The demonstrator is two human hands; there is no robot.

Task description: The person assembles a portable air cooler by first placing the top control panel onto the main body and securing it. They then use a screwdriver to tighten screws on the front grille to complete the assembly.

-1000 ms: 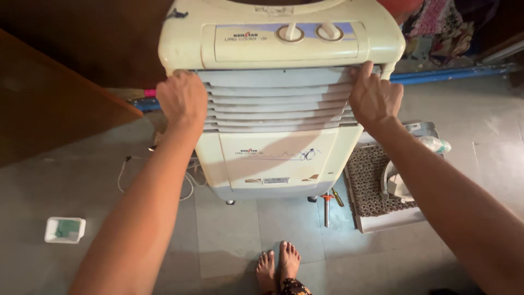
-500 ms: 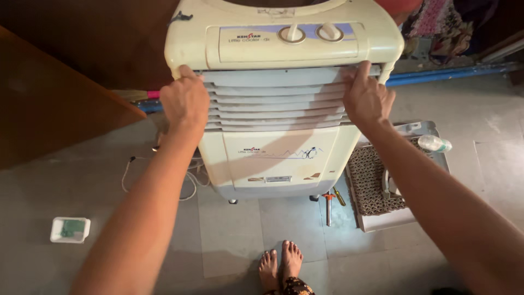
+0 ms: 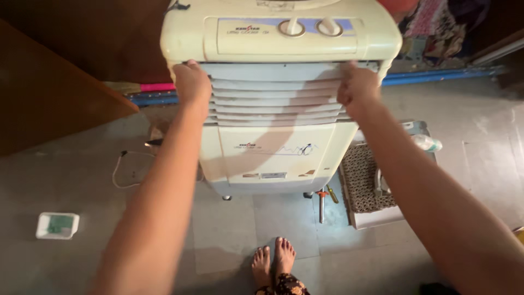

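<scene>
A cream plastic air cooler (image 3: 273, 153) stands upright on the floor in front of me, with two knobs (image 3: 305, 27) on its top panel. Its grey louvred front grille (image 3: 275, 98) runs across the upper front. My left hand (image 3: 191, 82) grips the grille's top left corner, fingers hooked under the cooler's top lip. At the top right corner my right hand (image 3: 357, 87) grips the grille the same way. My bare feet (image 3: 273, 259) stand on the tiles just below the cooler.
A grey side panel with woven padding (image 3: 363, 183) lies on the floor right of the cooler, a plastic bottle (image 3: 426, 143) on it. Screwdrivers (image 3: 323, 199) lie by the cooler's base. A small white tray (image 3: 57, 225) sits left, a white cord (image 3: 123, 169) near it. Wooden furniture (image 3: 49, 93) stands left.
Both hands slid inward and up along the grille's top corners, fingers now tucked under the top lip. The view shifted slightly down and left.
</scene>
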